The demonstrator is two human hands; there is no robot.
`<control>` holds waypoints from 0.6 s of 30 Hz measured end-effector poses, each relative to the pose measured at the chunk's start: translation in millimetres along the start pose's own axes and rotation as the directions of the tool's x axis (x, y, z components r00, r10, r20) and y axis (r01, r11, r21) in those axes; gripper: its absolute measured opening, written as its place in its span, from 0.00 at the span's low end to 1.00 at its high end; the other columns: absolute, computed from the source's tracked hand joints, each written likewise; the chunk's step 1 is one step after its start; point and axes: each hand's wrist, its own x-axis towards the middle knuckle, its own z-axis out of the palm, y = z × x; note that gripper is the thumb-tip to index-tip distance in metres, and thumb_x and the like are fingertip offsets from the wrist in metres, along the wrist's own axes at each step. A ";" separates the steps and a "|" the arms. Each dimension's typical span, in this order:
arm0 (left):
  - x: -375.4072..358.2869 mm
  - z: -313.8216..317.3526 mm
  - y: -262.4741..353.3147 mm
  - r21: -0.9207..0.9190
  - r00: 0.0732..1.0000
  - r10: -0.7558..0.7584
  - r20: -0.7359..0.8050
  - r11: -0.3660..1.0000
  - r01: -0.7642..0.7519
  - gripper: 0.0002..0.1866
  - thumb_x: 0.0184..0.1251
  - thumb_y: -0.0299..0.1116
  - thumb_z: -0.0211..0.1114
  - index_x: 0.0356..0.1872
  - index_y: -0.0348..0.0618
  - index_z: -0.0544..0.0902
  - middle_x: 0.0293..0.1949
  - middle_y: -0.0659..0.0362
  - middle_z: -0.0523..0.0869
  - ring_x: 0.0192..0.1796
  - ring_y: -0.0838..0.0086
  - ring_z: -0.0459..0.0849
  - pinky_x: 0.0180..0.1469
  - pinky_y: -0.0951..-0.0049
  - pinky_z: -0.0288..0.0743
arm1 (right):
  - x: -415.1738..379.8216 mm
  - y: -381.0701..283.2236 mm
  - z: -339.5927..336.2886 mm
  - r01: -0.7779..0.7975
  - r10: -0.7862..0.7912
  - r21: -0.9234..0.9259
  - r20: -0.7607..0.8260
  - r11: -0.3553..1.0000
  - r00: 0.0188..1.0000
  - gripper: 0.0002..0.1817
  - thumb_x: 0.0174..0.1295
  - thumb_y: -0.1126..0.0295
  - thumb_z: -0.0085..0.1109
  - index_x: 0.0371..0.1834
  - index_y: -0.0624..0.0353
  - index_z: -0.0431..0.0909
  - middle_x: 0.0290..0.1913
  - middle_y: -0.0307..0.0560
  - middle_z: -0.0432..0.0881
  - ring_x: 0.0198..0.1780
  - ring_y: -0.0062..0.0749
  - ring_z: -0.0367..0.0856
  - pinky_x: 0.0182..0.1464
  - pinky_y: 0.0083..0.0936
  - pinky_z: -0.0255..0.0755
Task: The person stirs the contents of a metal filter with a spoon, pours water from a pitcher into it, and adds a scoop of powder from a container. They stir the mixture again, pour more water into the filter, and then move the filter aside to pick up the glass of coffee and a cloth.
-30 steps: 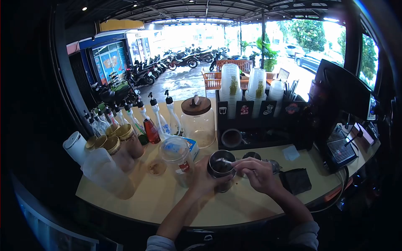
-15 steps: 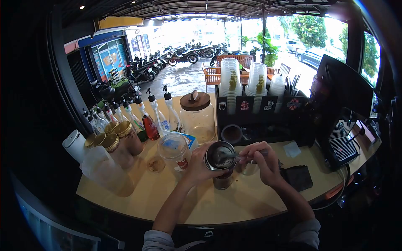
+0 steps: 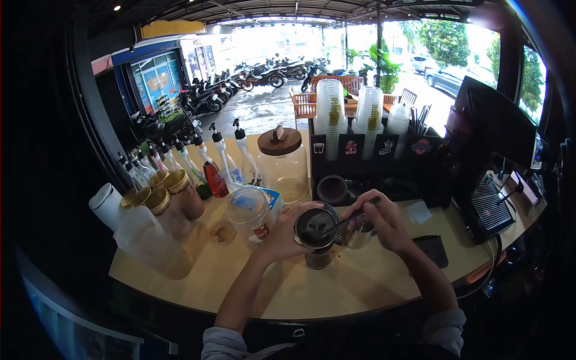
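Observation:
My left hand (image 3: 282, 237) is wrapped round a round metal cup (image 3: 316, 228) with dark contents, holding it over the counter. My right hand (image 3: 379, 221) grips the handle of a spoon (image 3: 348, 221), whose lower end is inside the cup. Beneath the cup, partly hidden by it, stands another small vessel (image 3: 320, 259). A clear jar (image 3: 248, 219) without a lid is just left of my left hand. A small metal-and-glass container (image 3: 360, 237) stands under my right hand.
Pump bottles (image 3: 215, 179), gold-lidded jars (image 3: 175, 198) and a wooden-lidded jar (image 3: 283, 174) line the wooden counter (image 3: 288, 300). Behind is a black organizer (image 3: 384, 174) with plastic cups (image 3: 330, 108). At right are a dark cloth (image 3: 432, 250) and a machine (image 3: 492, 207).
The spoon in my right hand stands more steeply in the cup, its handle end raised. The inside of the cup looks darker. My left hand still holds the cup.

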 end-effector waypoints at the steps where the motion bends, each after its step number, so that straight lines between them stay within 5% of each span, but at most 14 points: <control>1: 0.2 0.3 -0.6 -0.002 1.000 0.006 0.011 1.000 -0.006 0.45 0.34 0.35 0.80 0.63 0.52 0.71 0.62 0.60 0.78 0.66 0.61 0.74 0.70 0.58 0.58 | 1.4 -2.2 -1.5 -0.019 0.019 -0.025 -0.004 1.000 1.000 0.11 0.77 0.68 0.39 0.47 0.63 0.68 0.44 0.53 0.83 0.43 0.24 0.81 0.47 0.24 0.78; 14: -2.5 5.1 -3.0 0.069 0.999 0.039 0.028 0.997 -0.041 0.47 0.36 0.37 0.82 0.65 0.57 0.69 0.63 0.62 0.76 0.67 0.61 0.73 0.72 0.57 0.55 | 16.1 -6.4 9.2 0.033 -0.031 -0.134 0.020 0.990 0.999 0.10 0.77 0.69 0.39 0.47 0.65 0.68 0.41 0.52 0.83 0.43 0.26 0.84 0.42 0.25 0.82; 18: -0.6 2.6 2.3 0.054 0.999 0.032 0.044 0.998 -0.034 0.47 0.36 0.37 0.82 0.65 0.58 0.69 0.64 0.61 0.76 0.67 0.60 0.73 0.72 0.57 0.54 | 20.4 -8.7 14.8 0.070 -0.077 -0.065 -0.113 0.995 0.991 0.10 0.77 0.69 0.39 0.46 0.66 0.68 0.38 0.51 0.83 0.40 0.26 0.84 0.43 0.25 0.83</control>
